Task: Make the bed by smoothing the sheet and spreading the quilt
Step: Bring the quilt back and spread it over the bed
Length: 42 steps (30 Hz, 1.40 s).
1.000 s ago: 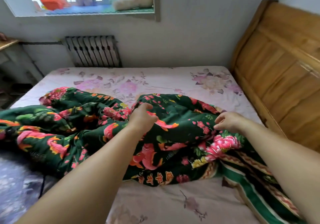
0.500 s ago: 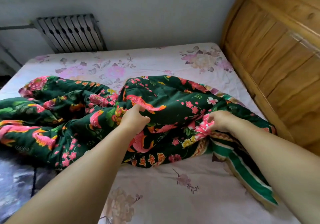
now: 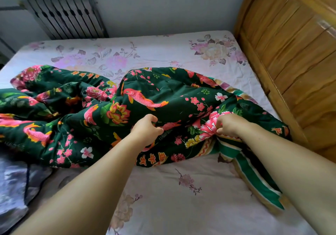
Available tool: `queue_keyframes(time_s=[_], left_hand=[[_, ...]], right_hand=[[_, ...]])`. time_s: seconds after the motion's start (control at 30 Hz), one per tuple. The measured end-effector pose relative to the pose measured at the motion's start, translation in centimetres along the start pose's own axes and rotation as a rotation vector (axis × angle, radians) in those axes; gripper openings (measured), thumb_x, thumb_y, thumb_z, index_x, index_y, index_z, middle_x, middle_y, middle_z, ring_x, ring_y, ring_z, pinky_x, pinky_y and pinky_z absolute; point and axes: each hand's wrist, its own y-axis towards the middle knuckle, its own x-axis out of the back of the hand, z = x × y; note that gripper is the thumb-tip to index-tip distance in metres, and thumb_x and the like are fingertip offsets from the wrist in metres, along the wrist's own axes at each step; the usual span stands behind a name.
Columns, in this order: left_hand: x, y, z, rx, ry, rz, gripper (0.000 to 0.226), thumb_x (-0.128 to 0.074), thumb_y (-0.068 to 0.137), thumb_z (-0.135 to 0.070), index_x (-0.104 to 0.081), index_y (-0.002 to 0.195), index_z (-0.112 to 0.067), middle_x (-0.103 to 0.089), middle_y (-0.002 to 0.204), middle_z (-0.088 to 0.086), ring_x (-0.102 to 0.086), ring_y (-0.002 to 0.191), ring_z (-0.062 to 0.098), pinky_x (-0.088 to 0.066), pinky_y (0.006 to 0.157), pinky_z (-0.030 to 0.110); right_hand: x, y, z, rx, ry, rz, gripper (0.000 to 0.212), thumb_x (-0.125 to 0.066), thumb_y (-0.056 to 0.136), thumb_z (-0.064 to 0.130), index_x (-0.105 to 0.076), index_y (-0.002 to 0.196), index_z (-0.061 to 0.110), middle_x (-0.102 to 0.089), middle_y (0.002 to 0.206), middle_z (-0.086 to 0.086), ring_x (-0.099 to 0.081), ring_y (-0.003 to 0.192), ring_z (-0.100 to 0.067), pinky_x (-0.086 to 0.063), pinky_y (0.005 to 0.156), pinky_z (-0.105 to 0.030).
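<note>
Head view: quilt (image 3: 163, 96), dark green with pink flowers and fish, lies bunched across the middle of the sheet (image 3: 181, 207). Left hand (image 3: 145, 130) sits on its near fold, fingers curled into the fabric, gripping. Right hand (image 3: 228, 126) pinches the striped border at the quilt's right end, cloth bunched under curled fingers. Headboard (image 3: 291, 53) at right; radiator (image 3: 67, 16) on far wall.

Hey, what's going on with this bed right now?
A person is making the bed. Both hands grip the bunched dark green floral quilt: the left hand holds a fold near its middle, and the right hand pinches the edge by the striped border. The quilt lies crumpled across the pink floral sheet, not yet spread.
</note>
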Motion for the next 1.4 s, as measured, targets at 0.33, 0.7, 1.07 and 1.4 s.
queue_keyframes(time_s=[0.33,0.7,1.07,1.4], left_hand=[[-0.6,2.3,-4.8,-0.099,0.119,0.047,0.05,-0.059,0.091,-0.024,-0.041,0.137,-0.016,-0.057,0.125,0.008,-0.059,0.103,0.024,-0.049,0.089,0.034],[-2.7,5.8,-8.8,-0.166,0.127,0.127,0.05,-0.059,0.091,-0.024,-0.042,0.137,-0.016,-0.055,0.128,0.008,-0.057,0.106,0.024,-0.044,0.084,0.029],[-2.9,19.9,-14.4,-0.234,0.172,0.1,0.046,-0.052,0.093,-0.027,-0.041,0.136,-0.014,-0.053,0.128,0.009,-0.057,0.089,0.023,-0.048,0.089,0.038],[-1.2,38.0,-10.6,-0.117,0.537,-0.072,0.044,-0.058,0.088,-0.035,-0.048,0.129,-0.018,-0.04,0.138,0.011,-0.029,0.136,0.03,-0.016,0.114,0.057]], right_hand=[[-1.0,1.6,-1.4,0.058,-0.032,-0.001,0.021,-0.053,0.091,0.037,-0.064,0.093,0.019,-0.059,0.099,-0.002,-0.055,0.095,-0.022,-0.042,0.074,-0.029],[0.6,2.6,-2.3,-0.014,0.103,-0.042,0.03,-0.057,0.087,0.033,-0.065,0.109,0.015,-0.065,0.111,-0.006,-0.061,0.101,-0.026,-0.053,0.086,-0.04],[6.6,10.1,-2.7,-0.051,0.17,-0.052,0.035,-0.054,0.093,0.033,-0.055,0.125,0.022,-0.049,0.135,-0.005,-0.047,0.122,-0.025,-0.044,0.097,-0.038],[8.4,25.8,-0.7,-0.072,0.177,0.078,0.039,-0.051,0.095,0.03,-0.048,0.133,0.022,-0.049,0.136,-0.006,-0.046,0.125,-0.027,-0.043,0.1,-0.04]])
